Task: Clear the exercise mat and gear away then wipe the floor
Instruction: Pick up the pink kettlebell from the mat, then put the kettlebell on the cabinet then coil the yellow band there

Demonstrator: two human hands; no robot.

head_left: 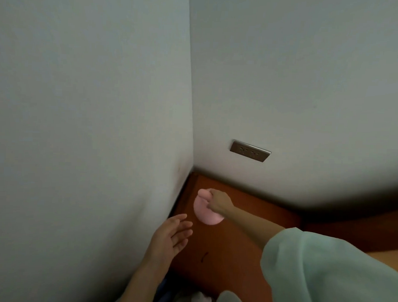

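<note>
A round pink piece of exercise gear (205,211) sits low in the corner where two pale walls meet, over the reddish-brown wooden floor (224,249). My right hand (218,202) grips its upper edge, fingers curled around it. My left hand (172,234) hovers a little nearer to me beside the left wall, fingers straight and spread, holding nothing. The exercise mat is not in view.
A grey double wall socket (250,150) sits on the right wall above the corner. The left wall (92,147) runs close along my left arm. A small dark mark (204,256) lies on the floor. White and dark cloth (199,299) shows at the bottom edge.
</note>
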